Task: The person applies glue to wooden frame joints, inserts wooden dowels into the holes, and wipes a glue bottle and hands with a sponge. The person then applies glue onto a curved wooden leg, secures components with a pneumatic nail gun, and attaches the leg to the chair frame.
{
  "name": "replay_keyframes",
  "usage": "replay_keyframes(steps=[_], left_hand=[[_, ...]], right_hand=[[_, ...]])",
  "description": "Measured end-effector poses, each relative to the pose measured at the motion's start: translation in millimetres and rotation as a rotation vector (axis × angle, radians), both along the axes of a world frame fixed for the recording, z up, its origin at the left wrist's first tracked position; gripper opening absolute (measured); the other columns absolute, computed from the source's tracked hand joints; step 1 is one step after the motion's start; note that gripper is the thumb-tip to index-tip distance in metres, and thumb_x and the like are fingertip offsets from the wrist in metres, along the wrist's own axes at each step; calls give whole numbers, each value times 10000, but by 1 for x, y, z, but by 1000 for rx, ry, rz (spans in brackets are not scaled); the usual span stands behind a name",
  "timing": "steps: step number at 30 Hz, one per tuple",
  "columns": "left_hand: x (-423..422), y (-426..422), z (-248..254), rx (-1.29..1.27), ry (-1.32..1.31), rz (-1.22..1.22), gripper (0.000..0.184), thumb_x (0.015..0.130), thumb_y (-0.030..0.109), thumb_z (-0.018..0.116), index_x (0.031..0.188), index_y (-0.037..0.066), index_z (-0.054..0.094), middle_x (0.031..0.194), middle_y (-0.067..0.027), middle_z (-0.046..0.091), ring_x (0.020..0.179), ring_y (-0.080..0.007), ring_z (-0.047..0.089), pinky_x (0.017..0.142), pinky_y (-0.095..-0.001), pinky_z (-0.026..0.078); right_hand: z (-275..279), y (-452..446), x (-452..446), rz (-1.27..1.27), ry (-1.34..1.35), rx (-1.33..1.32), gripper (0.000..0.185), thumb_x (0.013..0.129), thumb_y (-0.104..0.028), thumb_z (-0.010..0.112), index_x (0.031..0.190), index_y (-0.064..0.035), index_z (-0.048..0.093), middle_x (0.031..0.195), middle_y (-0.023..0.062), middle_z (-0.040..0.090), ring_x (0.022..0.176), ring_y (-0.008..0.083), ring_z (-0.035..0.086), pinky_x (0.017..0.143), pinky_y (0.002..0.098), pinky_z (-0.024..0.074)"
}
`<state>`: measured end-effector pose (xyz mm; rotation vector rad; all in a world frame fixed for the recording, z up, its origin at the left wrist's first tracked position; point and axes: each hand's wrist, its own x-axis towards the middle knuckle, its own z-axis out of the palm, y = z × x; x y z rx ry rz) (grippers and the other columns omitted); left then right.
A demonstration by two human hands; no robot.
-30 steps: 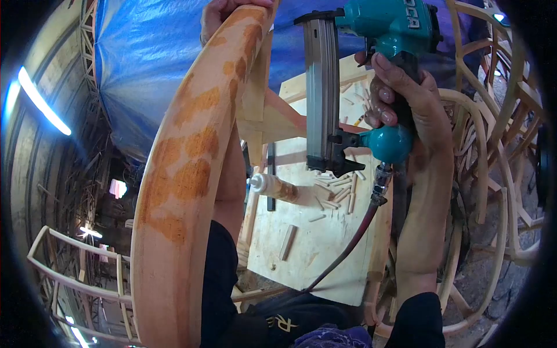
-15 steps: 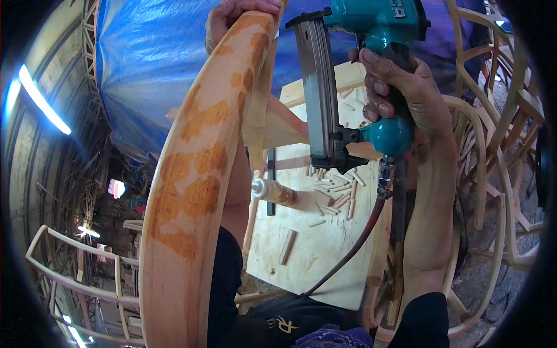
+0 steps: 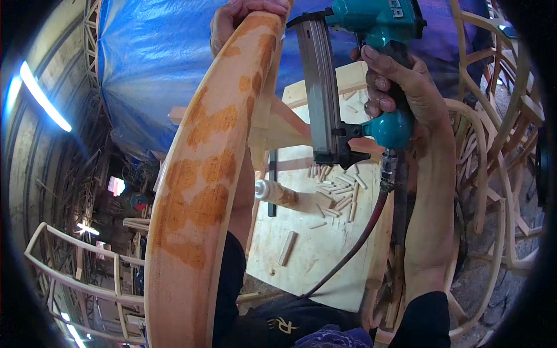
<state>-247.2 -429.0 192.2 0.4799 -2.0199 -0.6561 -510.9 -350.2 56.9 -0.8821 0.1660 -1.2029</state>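
At 8 o'clock stands a pale slatted frame [image 3: 87,287]; at 10, a blue tarp [image 3: 145,69]. A curved wooden piece [image 3: 200,156] runs from 7 to 12 o'clock, seemingly already joined to a crosspiece [image 3: 288,123], its face only partly patched brown. The left hand [image 3: 232,17] is clamped on its top end. A bottle [image 3: 278,194] and dowels [image 3: 353,203] lie mid-view on the counter [image 3: 328,278]. Toward 1 o'clock, a nail gun [image 3: 322,87] fills the right hand's [image 3: 409,87] grip, contact with wood unclear. Curved frames [image 3: 480,174] crowd 3 o'clock.

From my remote post I see a dark shirt [image 3: 252,330] | yellow, looping letter-like emblem [image 3: 283,326] on it | right sleeve [image 3: 423,319] near-black, forearm bare | left sleeve [image 3: 229,272] dark, partly hidden | mottled purple cloth [image 3: 336,336] at the bottom edge | right hand [image 3: 415,87] ungloved
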Motion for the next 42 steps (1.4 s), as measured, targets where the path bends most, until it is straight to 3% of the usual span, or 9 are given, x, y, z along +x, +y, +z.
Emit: replay_keyframes(steps=[13, 16, 22, 25, 35, 38, 42], left_hand=[[6, -6, 3, 20, -36, -16, 675, 1073, 355, 250, 896, -61, 752, 994, -168, 714, 1152, -303, 553, 1127, -433, 327], [8, -6, 4, 18, -47, -19, 676, 1072, 354, 250, 900, -61, 754, 993, -168, 715, 1154, -304, 552, 1129, -433, 324], [16, -13, 6, -33, -87, -13, 674, 1069, 354, 255, 907, -61, 761, 1007, -171, 724, 1162, -307, 551, 1133, -431, 316], [18, -15, 5, 0, -65, -48, 671, 1069, 354, 260, 903, -61, 761, 994, -174, 728, 1163, -306, 552, 1133, -432, 313], [10, -8, 1, 28, 4, -68, 674, 1062, 362, 274, 884, -79, 751, 1014, -186, 713, 1138, -303, 558, 1104, -424, 342], [6, 1, 7, -20, -101, 26, 672, 1056, 363, 281, 872, -85, 747, 1016, -190, 713, 1116, -299, 567, 1090, -421, 357], [8, -2, 3, 90, 11, 7, 661, 1053, 353, 289, 867, -90, 743, 1018, -188, 714, 1107, -300, 568, 1081, -419, 362]], right_hand=[[-3, -5, 1, 18, 7, 5, 240, 911, -265, 816, 930, -79, 666, 654, -45, 547, 479, 64, 524, 490, 282, 462], [-3, -4, 5, -15, 20, 45, 318, 944, -298, 780, 1081, -33, 669, 623, -65, 470, 443, 37, 460, 480, 245, 429], [0, -2, 5, -57, 60, 10, 307, 938, -300, 786, 1064, -41, 678, 618, -67, 462, 445, 39, 459, 481, 250, 432], [-2, -5, 1, -3, 63, 14, 244, 922, -264, 806, 941, -87, 639, 637, -50, 519, 472, 61, 497, 504, 276, 443], [-1, 13, -4, -16, 14, 42, 270, 913, -276, 816, 921, -80, 631, 635, -47, 522, 467, 68, 507, 498, 281, 454], [2, 17, -6, -19, 19, 41, 272, 910, -274, 820, 908, -85, 625, 628, -44, 525, 462, 70, 512, 493, 284, 454], [2, 18, -4, -29, 43, 31, 275, 907, -272, 823, 897, -91, 617, 624, -43, 530, 456, 73, 514, 493, 285, 459]])
